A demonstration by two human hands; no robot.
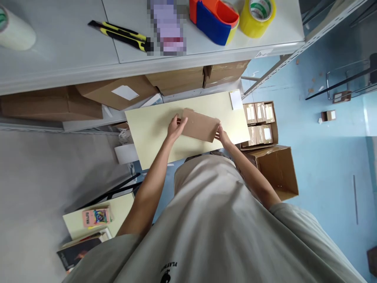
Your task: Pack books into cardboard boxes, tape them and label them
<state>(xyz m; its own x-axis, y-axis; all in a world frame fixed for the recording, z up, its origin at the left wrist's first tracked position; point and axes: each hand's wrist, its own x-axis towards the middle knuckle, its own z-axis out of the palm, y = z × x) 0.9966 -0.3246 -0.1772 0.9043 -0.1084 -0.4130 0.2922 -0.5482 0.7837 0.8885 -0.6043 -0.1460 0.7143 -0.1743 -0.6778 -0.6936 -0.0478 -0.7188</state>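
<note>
Between my two hands is a flat brown cardboard box (198, 125), held slightly tilted above the cream tabletop (156, 129). My left hand (176, 127) grips its left end, thumb on top and fingers underneath. At the right end, my right hand (223, 135) closes on the edge near the corner, its fingers partly hidden below. A small flap sticks out at the box's upper left. On the tabletop's far right corner lies a white pad or stack of labels (235, 100).
A grey shelf (73, 51) above holds a box cutter (120, 35), a tape dispenser (213, 19) and yellow tape (257, 17). Large cartons (182, 80) sit beneath it. On the right stand a carton of small boxes (259, 124) and an open carton (277, 173).
</note>
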